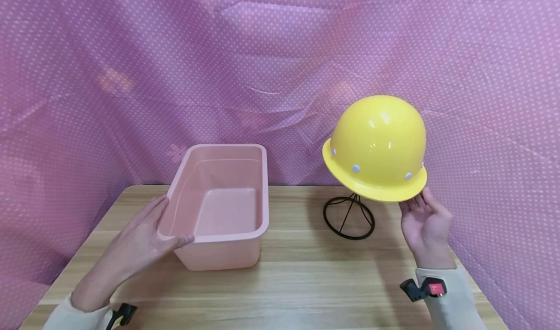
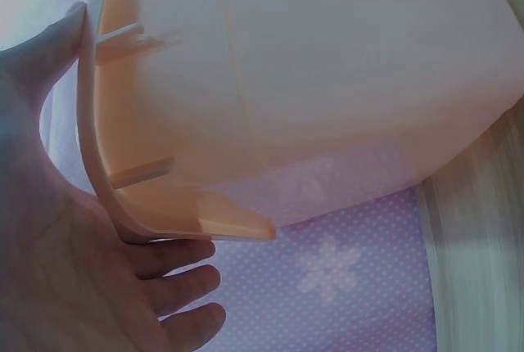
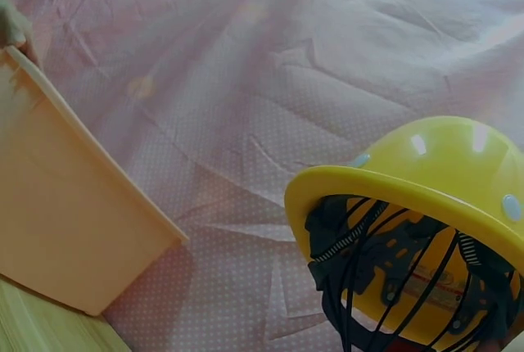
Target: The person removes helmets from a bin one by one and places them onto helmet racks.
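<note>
A pink plastic bin (image 1: 232, 254) stands on the left half of the table. My left hand (image 1: 137, 242) is spread around its near left corner, thumb along the front rim and fingers against the left side. In the left wrist view those fingers look nearly straight beneath the rim. On the right, a yellow hard hat (image 1: 378, 147) sits tilted on a black wire stand (image 1: 372, 223). My right hand (image 1: 426, 225) touches the right part of its brim from below, palm up. The brim hides the fingertips. Dark straps (image 3: 332, 245) show inside the hard hat in the right wrist view.
The wooden table (image 1: 302, 281) has a light grain. Purple dotted cloth (image 1: 288, 77) hangs behind it and along both sides, close to the hard hat on the right. A strip of tabletop separates the bin from the wire stand.
</note>
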`<state>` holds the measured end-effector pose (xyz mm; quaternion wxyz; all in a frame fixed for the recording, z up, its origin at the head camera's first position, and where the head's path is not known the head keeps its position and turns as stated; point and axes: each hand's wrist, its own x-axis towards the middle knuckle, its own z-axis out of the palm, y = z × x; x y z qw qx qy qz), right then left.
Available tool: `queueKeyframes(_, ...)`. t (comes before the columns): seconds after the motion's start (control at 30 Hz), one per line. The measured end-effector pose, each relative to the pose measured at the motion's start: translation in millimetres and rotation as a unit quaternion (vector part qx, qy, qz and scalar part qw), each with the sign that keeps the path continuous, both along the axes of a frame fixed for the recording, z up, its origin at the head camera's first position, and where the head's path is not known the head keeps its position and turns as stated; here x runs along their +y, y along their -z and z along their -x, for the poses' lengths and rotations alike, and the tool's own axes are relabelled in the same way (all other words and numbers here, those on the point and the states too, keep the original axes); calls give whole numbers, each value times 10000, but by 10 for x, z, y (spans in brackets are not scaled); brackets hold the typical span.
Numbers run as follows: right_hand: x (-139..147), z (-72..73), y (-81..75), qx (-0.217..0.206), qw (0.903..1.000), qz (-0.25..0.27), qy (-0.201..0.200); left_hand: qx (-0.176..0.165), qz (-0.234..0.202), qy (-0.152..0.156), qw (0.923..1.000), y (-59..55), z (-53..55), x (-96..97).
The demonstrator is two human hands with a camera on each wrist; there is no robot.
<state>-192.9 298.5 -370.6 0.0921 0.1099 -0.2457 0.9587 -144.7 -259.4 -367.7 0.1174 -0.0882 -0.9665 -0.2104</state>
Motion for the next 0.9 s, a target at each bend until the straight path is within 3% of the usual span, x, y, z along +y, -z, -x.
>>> queueKeyframes(0.27, -34, -15, -109, -355, 9943, -231, 984, 316, 102, 226, 9992, -33, -15, -17)
queueKeyframes(0.43, -56, -27, -196, -691, 9792, -968, 1642, 511, 175, 453, 9975, -75, -4, 4)
queueKeyframes(0.6, -79, -13, -239, -627, 9360, -2518, 2378, 750, 324, 695, 9942, -145, 16, 43)
queueKeyframes(0.7, -63, -13, -272, -388, 9083, -3175, 2697, 858, 399, 794, 9923, -196, 29, 71)
queueKeyframes(0.83, -32, -19, -349, 3, 8729, -3911, 2917, 900, 525, 860, 9908, -257, 46, 106)
queueKeyframes(0.9, -31, -38, -392, 1, 8530, -4334, 2909, 873, 605, 887, 9904, -285, 56, 123)
